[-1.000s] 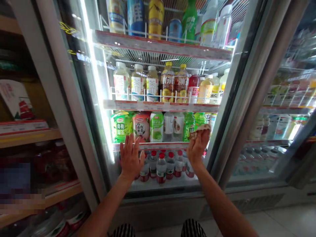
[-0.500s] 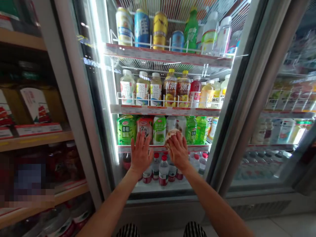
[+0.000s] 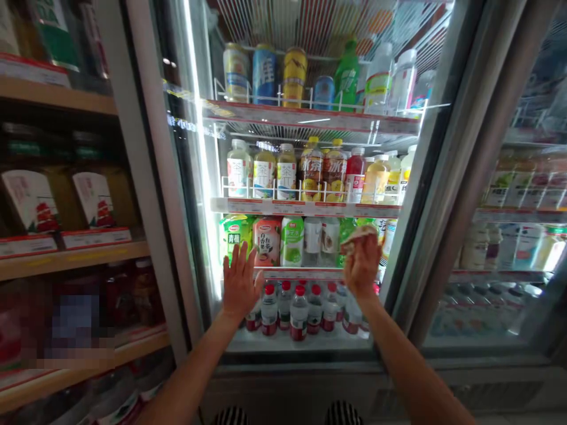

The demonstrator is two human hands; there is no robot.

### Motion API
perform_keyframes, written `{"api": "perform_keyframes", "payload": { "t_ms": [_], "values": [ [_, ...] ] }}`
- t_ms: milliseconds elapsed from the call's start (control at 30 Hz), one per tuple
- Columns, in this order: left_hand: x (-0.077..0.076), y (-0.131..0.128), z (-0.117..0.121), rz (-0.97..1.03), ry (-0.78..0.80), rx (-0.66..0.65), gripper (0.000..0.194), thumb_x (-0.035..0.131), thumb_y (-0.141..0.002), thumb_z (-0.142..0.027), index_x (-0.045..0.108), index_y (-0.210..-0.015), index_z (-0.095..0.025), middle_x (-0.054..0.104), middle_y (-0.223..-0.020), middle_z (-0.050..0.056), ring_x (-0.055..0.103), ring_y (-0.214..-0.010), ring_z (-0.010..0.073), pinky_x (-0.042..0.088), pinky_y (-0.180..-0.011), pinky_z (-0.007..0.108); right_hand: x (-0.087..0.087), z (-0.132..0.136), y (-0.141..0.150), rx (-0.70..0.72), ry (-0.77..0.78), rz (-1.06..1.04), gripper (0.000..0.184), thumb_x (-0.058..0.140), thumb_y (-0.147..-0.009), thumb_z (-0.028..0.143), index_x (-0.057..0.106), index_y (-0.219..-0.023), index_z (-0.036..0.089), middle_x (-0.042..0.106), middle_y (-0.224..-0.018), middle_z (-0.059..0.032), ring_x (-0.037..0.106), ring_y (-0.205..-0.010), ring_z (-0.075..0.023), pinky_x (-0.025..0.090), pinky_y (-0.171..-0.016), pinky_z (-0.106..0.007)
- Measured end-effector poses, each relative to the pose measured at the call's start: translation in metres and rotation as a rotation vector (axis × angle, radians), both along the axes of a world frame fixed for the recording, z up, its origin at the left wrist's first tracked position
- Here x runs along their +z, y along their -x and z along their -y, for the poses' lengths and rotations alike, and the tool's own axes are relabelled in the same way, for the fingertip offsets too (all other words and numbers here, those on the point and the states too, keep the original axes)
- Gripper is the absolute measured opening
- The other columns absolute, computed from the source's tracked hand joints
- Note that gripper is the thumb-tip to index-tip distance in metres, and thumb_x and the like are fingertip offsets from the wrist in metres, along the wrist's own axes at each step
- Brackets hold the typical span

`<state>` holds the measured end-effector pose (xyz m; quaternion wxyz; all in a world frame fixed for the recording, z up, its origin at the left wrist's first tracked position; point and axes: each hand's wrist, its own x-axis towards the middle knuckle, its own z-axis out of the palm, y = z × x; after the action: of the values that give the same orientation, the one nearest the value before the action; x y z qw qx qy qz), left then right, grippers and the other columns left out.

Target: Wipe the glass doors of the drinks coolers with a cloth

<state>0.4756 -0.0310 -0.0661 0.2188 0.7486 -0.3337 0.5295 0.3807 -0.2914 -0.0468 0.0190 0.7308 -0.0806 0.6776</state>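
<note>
Straight ahead stands a lit drinks fridge whose glass door (image 3: pixel 319 236) is closed, with reflections on it. My left hand (image 3: pixel 240 283) lies flat against the glass, fingers spread, low on the left and in front of a green drink bottle (image 3: pixel 234 230). On the right side of the glass, my right hand (image 3: pixel 364 265) grips a crumpled beige cloth (image 3: pixel 358 235), which sticks out above the fingers. Behind the glass, a red tea bottle (image 3: pixel 267 242) and a green-and-white bottle (image 3: pixel 292 242) stand between the two hands.
Upper fridge shelves hold cans (image 3: pixel 264 74) and tea bottles (image 3: pixel 287 171). Red-capped water bottles (image 3: pixel 299 313) fill the bottom. A wooden shelf (image 3: pixel 66 260) with large bottles stands left of the metal frame (image 3: pixel 155 177). Another fridge (image 3: pixel 509 236) is at the right.
My right hand has moved right across the glass with the cloth. My left hand stays spread on the door, slightly further left in view. The camera view has shifted a little.
</note>
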Motion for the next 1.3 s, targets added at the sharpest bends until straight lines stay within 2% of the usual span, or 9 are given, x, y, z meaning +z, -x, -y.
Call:
{"api": "perform_keyframes", "payload": {
  "t_ms": [100,233,300,500,667,867,1067,1233,1300],
  "values": [
    [0.008,-0.005,-0.016,0.014,0.014,0.031,0.066,0.050,-0.083,-0.026,0.020,-0.140,-0.018,0.023,-0.146,0.014,0.014,-0.137,0.0265,0.016,-0.109,0.049,0.006,-0.013,-0.014,-0.036,-0.122,0.124,0.052,0.040,-0.082,0.022,0.040,-0.132,0.013,0.028,-0.144,-0.0176,0.016,-0.136,-0.0326,0.023,-0.102,-0.061],
    [0.016,-0.015,-0.031,-0.009,0.052,0.038,0.066,0.050,-0.083,-0.026,0.018,-0.141,-0.021,0.020,-0.148,0.013,0.014,-0.137,0.0266,0.016,-0.109,0.049,-0.001,-0.074,-0.033,0.186,0.289,-0.231,0.045,0.047,-0.079,0.021,0.050,-0.124,0.022,0.044,-0.136,-0.0082,0.018,-0.136,-0.0258,0.018,-0.108,-0.052],
    [0.015,-0.020,-0.037,-0.022,0.081,0.052,0.068,0.050,-0.083,-0.027,0.016,-0.141,-0.022,0.018,-0.148,0.013,0.014,-0.137,0.0267,0.016,-0.109,0.050,-0.001,-0.081,-0.032,0.218,0.371,-0.289,0.041,0.049,-0.079,0.021,0.054,-0.119,0.026,0.047,-0.134,-0.0052,0.020,-0.136,-0.0241,0.017,-0.109,-0.050],
    [0.002,-0.027,-0.048,-0.073,0.088,0.066,0.067,0.049,-0.083,-0.027,0.016,-0.141,-0.021,0.019,-0.148,0.015,0.014,-0.137,0.0274,0.018,-0.108,0.052,0.005,-0.068,-0.033,0.054,-0.004,0.016,0.048,0.043,-0.081,0.022,0.044,-0.130,0.019,0.025,-0.146,-0.0129,0.013,-0.137,-0.0325,0.022,-0.103,-0.060],
    [-0.004,-0.029,-0.052,-0.086,0.089,0.035,0.066,0.049,-0.083,-0.028,0.017,-0.141,-0.021,0.018,-0.148,0.014,0.013,-0.137,0.0275,0.017,-0.108,0.052,-0.009,-0.115,-0.051,0.235,0.382,-0.295,0.044,0.047,-0.080,0.022,0.050,-0.124,0.024,0.045,-0.135,-0.0064,0.016,-0.137,-0.0238,0.019,-0.109,-0.049],
    [-0.008,-0.037,-0.068,-0.106,0.105,0.081,0.066,0.047,-0.084,-0.028,0.015,-0.141,-0.020,0.019,-0.148,0.015,0.014,-0.137,0.0267,0.017,-0.109,0.050,0.011,-0.105,-0.054,0.098,0.087,-0.037,0.048,0.042,-0.083,0.019,0.042,-0.131,0.020,0.030,-0.144,-0.0129,0.010,-0.138,-0.0287,0.019,-0.105,-0.056],
    [-0.007,-0.038,-0.092,-0.129,0.177,0.078,0.063,0.046,-0.085,-0.030,0.018,-0.141,-0.020,0.020,-0.148,0.013,0.018,-0.136,0.0263,0.019,-0.109,0.050,-0.005,-0.169,-0.082,0.344,0.486,-0.390,0.046,0.049,-0.080,0.021,0.048,-0.125,0.025,0.048,-0.133,-0.0051,0.020,-0.136,-0.0229,0.014,-0.110,-0.047],
    [-0.003,-0.039,-0.122,-0.135,0.204,0.111,0.060,0.044,-0.086,-0.030,0.019,-0.141,-0.022,0.020,-0.148,0.012,0.018,-0.136,0.0262,0.018,-0.109,0.050,0.015,-0.193,-0.101,0.266,0.222,-0.226,0.042,0.046,-0.083,0.022,0.050,-0.124,0.023,0.043,-0.137,-0.0082,0.016,-0.137,-0.0266,0.010,-0.109,-0.052],
    [-0.001,-0.039,-0.126,-0.136,0.206,0.113,0.060,0.042,-0.087,-0.030,0.018,-0.141,-0.022,0.019,-0.148,0.012,0.018,-0.136,0.0259,0.018,-0.109,0.049,0.008,-0.206,-0.109,0.299,0.301,-0.249,0.041,0.046,-0.084,0.021,0.049,-0.124,0.023,0.045,-0.136,-0.0075,0.018,-0.136,-0.0258,0.011,-0.109,-0.051]
  ]
}}
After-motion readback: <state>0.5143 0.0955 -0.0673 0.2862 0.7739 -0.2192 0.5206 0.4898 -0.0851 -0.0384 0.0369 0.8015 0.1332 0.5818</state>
